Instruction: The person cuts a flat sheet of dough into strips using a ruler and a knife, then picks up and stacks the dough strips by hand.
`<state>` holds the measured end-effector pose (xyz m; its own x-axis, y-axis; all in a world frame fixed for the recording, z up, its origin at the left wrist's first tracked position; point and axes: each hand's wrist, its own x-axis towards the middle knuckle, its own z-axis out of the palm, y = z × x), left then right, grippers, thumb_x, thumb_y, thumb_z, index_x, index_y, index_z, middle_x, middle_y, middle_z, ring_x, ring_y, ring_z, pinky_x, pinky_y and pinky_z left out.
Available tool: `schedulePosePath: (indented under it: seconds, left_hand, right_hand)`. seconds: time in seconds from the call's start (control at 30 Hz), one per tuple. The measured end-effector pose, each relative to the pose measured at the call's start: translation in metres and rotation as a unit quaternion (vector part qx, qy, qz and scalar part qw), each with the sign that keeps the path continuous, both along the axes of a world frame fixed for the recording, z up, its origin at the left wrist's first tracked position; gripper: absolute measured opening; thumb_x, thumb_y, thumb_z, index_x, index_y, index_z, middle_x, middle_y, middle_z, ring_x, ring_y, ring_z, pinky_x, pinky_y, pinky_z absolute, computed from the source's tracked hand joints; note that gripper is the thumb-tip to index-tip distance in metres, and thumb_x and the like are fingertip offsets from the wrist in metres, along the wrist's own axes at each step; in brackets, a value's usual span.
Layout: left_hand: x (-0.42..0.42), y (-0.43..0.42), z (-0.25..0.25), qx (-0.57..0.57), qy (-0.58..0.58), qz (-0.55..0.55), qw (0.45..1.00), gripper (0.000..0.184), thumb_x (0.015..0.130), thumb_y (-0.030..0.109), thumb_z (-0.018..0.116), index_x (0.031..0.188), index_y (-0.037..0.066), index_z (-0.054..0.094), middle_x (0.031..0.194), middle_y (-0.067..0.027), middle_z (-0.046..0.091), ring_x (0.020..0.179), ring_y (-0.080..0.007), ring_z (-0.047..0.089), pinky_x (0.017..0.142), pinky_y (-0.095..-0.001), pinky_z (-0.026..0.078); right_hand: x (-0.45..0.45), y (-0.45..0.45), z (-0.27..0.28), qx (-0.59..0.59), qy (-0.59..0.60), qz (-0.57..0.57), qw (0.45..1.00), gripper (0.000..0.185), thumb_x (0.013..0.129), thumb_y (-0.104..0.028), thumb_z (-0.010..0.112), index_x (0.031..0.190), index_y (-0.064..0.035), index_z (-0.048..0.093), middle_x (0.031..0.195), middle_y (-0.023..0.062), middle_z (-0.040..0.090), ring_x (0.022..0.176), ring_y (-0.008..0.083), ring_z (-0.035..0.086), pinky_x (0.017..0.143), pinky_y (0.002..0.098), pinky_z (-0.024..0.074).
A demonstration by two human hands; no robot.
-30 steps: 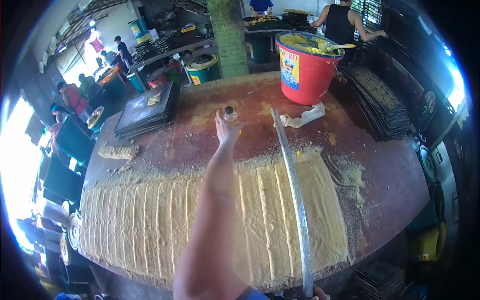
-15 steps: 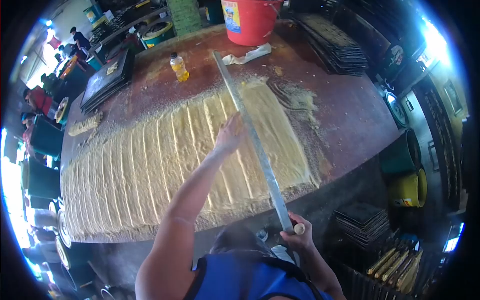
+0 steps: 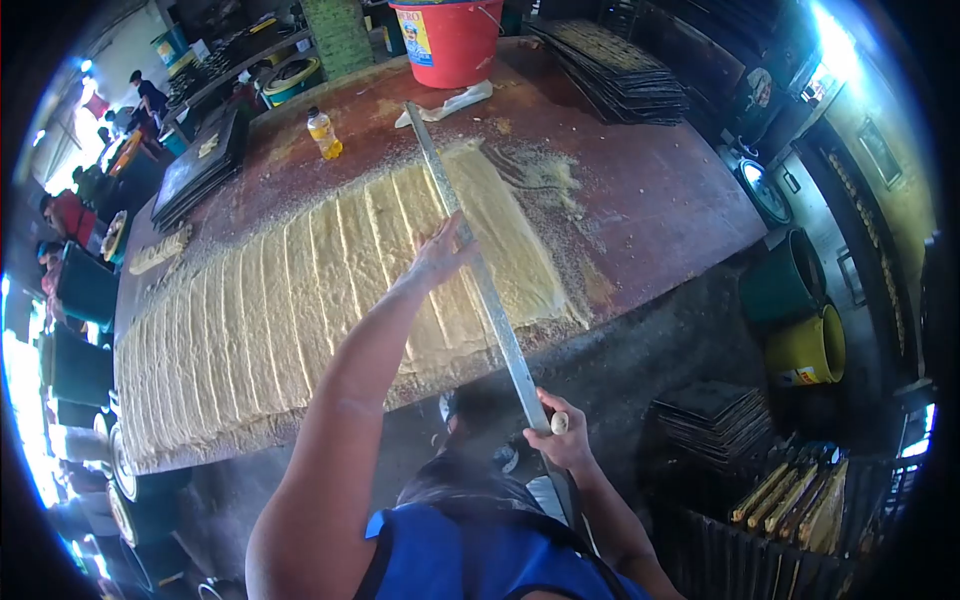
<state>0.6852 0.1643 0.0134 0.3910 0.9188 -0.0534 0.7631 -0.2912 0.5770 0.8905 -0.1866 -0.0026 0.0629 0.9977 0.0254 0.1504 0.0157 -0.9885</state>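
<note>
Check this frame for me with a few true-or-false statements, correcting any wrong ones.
1. The left hand touches the long grey bar. True.
2. The bottle lies on its side. False: the bottle stands upright.
3. The bar lies across the ridged yellowish layer. True.
4. The large bucket on the table is green. False: the bucket is red.
5. The right hand is farther from the bottle than the left. True.

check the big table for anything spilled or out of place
Yes: loose crumbs are scattered on the table beyond the right end of the scored pale sheet, outside its edge, so they look spilled. A crumpled white strip by the red bucket also looks left lying about.
</note>
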Motion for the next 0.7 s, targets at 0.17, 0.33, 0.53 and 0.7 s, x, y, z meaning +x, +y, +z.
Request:
schedulePosePath:
  seconds: [0.17, 0.33, 0.53, 0.7]
  left_hand:
    - [0.006, -0.002, -0.002, 0.008, 0.015, -0.003, 1.000, 0.087, 0.093, 0.060, 0.054, 0.158, 0.014, 0.020, 0.160, -0.0162, 0.031, 0.149, -0.0320, 0.028, 0.121, -0.0594, 0.006]
    - [0.003, 0.000, -0.009, 0.037, 0.005, 0.007, 0.999, 0.089, 0.093, 0.065, 0.052, 0.159, 0.015, 0.019, 0.156, -0.0175, 0.039, 0.140, -0.0333, 0.044, 0.121, -0.0595, 0.004]
    - [0.002, -0.004, 0.002, -0.005, -0.005, 0.003, 1.000, 0.088, 0.093, 0.059, 0.056, 0.158, 0.012, 0.021, 0.159, -0.0169, 0.032, 0.148, -0.0328, 0.030, 0.122, -0.0580, 0.006]
    - [0.003, -0.004, 0.012, -0.045, 0.007, 0.003, 0.999, 0.090, 0.092, 0.060, 0.058, 0.158, 0.013, 0.020, 0.160, -0.0171, 0.031, 0.147, -0.0336, 0.031, 0.124, -0.0543, 0.006]
  right_hand:
    - [-0.002, -0.001, -0.009, -0.040, 0.064, -0.020, 0.997, 0.073, 0.068, 0.005, 0.083, 0.136, 0.0013, 0.056, 0.127, 0.0103, 0.064, 0.114, 0.0141, 0.059, 0.102, 0.0302, 0.0459]
    - [0.000, 0.000, -0.002, -0.045, 0.031, -0.006, 0.998, 0.070, 0.072, 0.003, 0.082, 0.136, 0.0040, 0.054, 0.132, 0.0156, 0.062, 0.119, 0.0180, 0.060, 0.102, 0.0314, 0.0470]
    - [0.003, 0.002, 0.000, -0.047, 0.008, 0.007, 0.999, 0.072, 0.072, 0.001, 0.082, 0.137, 0.0045, 0.053, 0.131, 0.0157, 0.063, 0.119, 0.0179, 0.061, 0.101, 0.0311, 0.0476]
    - [0.001, 0.004, 0.005, -0.071, 0.026, 0.000, 0.997, 0.073, 0.068, -0.001, 0.084, 0.135, 0.0003, 0.056, 0.130, 0.0133, 0.063, 0.118, 0.0167, 0.060, 0.104, 0.0313, 0.0453]
